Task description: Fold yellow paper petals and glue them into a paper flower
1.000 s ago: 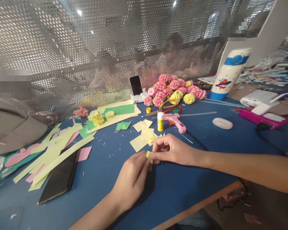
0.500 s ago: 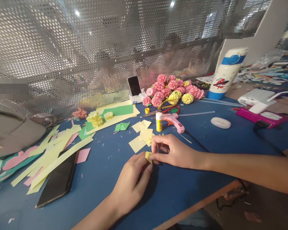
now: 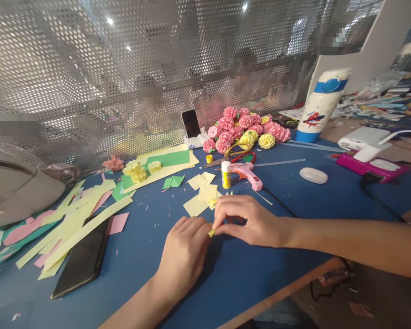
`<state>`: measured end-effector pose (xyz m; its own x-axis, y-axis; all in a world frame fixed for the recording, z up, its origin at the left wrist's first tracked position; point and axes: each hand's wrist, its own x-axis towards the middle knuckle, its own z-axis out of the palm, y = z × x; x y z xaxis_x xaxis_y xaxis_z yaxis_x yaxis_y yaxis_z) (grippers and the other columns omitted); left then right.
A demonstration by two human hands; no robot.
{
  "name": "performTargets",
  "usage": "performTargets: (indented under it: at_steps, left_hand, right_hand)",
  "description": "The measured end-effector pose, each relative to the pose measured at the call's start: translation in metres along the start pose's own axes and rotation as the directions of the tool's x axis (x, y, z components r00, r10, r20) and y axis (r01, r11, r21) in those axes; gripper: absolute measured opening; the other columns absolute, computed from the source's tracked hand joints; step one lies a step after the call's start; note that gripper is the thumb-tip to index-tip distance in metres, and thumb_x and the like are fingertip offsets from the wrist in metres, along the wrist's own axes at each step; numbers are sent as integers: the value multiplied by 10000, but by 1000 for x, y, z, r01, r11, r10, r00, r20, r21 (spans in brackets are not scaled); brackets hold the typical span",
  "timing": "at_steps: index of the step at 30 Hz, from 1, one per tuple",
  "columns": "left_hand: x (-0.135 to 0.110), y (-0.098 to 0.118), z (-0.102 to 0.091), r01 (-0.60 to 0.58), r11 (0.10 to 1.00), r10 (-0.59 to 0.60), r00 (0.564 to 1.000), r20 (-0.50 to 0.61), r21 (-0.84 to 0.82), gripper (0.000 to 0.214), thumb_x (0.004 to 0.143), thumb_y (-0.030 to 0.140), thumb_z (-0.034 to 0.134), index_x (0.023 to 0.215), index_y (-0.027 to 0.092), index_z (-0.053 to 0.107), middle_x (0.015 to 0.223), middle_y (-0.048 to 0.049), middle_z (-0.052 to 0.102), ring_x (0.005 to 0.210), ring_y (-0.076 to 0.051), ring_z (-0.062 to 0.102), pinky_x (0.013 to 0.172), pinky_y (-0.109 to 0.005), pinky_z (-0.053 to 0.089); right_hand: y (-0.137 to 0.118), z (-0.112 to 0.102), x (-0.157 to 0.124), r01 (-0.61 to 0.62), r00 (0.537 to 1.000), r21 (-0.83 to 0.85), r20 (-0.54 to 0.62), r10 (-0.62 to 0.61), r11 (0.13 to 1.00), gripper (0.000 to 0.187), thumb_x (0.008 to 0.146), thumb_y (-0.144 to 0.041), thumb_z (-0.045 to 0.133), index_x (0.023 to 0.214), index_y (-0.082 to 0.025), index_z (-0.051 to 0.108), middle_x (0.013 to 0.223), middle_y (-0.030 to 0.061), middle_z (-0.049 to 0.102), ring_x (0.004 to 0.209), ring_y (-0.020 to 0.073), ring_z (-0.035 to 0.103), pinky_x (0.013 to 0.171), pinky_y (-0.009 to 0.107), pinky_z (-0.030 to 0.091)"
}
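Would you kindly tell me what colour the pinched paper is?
The pinched paper is yellow; head view.

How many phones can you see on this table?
2: a propped-up phone by the mesh, left of the pink flowers, and a flat phone partly under the paper strips. More could hide beneath the paper.

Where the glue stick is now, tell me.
In the head view, the glue stick stands just right of centre, between the yellow paper squares and the pink glue gun.
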<state>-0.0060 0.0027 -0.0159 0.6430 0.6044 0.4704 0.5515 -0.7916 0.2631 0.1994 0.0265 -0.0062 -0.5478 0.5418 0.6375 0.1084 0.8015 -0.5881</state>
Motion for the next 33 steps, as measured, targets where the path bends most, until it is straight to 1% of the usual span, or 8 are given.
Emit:
performTargets:
  at_steps: [3,6,9,12,18,21,27,33]
  left_hand:
    - [1,1,1,-10,999,10,1000,-13,49,259,970,94,346,783,178,505,705,-27,534,615,-173,389,582,-294,276]
    - [1,2,1,64,996,-63,998,24,-61,280,982,119,335,780,177,520,723,-27,554,640,-171,436,606,-295,305]
    - [1,2,0,154,969,-144,987,66,-193,278,1004,165,343,820,181,551,746,-20,576,686,-168,497,650,-295,342]
    - [1,3,0,194,953,-181,980,78,-232,264,1009,185,359,827,187,551,754,-15,583,700,-167,513,663,-293,353]
    - [1,4,0,202,953,-188,978,86,-225,269,1012,200,358,843,189,568,759,-18,596,712,-173,534,668,-290,369]
    - [3,5,-1,213,955,-196,976,100,-206,273,1015,217,361,868,191,590,771,-26,607,720,-181,544,670,-293,375]
    - [3,11,-2,213,956,-187,973,138,-201,283,1023,246,351,866,192,580,796,-33,614,735,-187,555,683,-296,390]
    - [2,13,-3,217,950,-188,972,143,-226,295,1025,248,338,861,191,577,794,-33,613,731,-188,557,684,-293,395]
  right_hand:
    - [1,2,-1,37,999,-37,-1,-37,999,150,937,-187,597,792,-151,591,737,14,569,701,130,487,647,268,408]
    - [1,1,0,24,1000,-38,-2,-24,999,131,940,-189,602,815,-150,605,754,17,585,719,131,508,673,269,426]
    - [2,-2,2,15,1000,-38,18,-14,999,63,930,-210,631,910,-153,649,838,34,639,787,141,558,740,279,459]
    - [1,-5,2,22,999,-48,24,-20,999,92,904,-216,667,971,-154,655,906,45,660,839,148,583,780,286,480]
    - [-2,-6,0,68,997,-71,-21,-70,995,108,911,-212,657,1013,-177,664,942,44,624,901,143,594,813,284,493]
    - [-2,-7,1,93,994,-117,-42,-98,989,97,923,-202,639,1003,-183,690,916,40,598,862,132,589,778,269,492]
    - [-3,-7,2,125,989,-183,-50,-136,975,59,894,-205,679,933,-174,711,861,34,590,832,137,578,746,263,483]
    - [-3,-6,2,109,992,-162,-46,-118,981,65,906,-210,666,953,-181,699,865,32,595,839,137,578,755,270,486]
